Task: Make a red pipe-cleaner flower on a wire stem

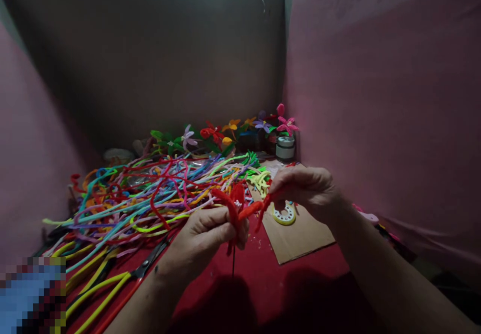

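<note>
My left hand (212, 231) is closed around the base of a red pipe-cleaner flower (237, 196), whose pale stamens show in the middle. A thin dark stem runs down below the fingers. To its right, my right hand (306, 188) pinches a red pipe-cleaner piece (264, 208), close beside the flower's right petal. I cannot tell whether that piece is joined to the flower. Under the right hand, a yellow-rimmed round disc (284, 214) with dark dots lies on a cardboard sheet (300, 241).
Many coloured pipe cleaners (150, 193) are heaped at left. Yellow-handled scissors (139, 271) lie by my left forearm on the red cloth (203, 294). Finished flowers (212, 132) stand at the back, some near a grey-banded jar (285, 148). Pink cloth (383, 98) hangs at right.
</note>
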A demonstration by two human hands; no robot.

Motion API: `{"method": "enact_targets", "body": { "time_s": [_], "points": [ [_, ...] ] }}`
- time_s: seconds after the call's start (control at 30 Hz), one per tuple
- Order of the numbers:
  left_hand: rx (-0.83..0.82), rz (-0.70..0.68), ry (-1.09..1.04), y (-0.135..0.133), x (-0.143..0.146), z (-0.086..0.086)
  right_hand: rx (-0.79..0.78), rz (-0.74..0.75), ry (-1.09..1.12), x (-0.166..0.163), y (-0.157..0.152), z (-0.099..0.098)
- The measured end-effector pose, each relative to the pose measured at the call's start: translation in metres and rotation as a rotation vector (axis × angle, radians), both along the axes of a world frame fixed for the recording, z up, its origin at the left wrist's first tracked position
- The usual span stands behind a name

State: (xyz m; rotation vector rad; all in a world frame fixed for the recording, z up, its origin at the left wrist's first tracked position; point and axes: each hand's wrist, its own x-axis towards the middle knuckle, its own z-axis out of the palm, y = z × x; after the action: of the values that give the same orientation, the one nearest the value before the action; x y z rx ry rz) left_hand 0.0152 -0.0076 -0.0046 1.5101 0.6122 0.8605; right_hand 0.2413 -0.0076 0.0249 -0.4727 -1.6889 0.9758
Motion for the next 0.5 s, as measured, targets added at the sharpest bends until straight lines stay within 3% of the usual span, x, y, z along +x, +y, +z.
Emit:
{"method": "enact_targets", "body": {
  "time_s": [0.2,0.5],
  "points": [
    [-0.182,-0.089,-0.179,0.002,-0.001,-0.001,-0.102,0.093,-0.077,-0.005,0.003,0.009],
    [-0.295,-0.013,-0.419,0.008,0.005,0.001,-0.159,0.070,-0.075,-0.012,0.007,0.008]
  ]
}}
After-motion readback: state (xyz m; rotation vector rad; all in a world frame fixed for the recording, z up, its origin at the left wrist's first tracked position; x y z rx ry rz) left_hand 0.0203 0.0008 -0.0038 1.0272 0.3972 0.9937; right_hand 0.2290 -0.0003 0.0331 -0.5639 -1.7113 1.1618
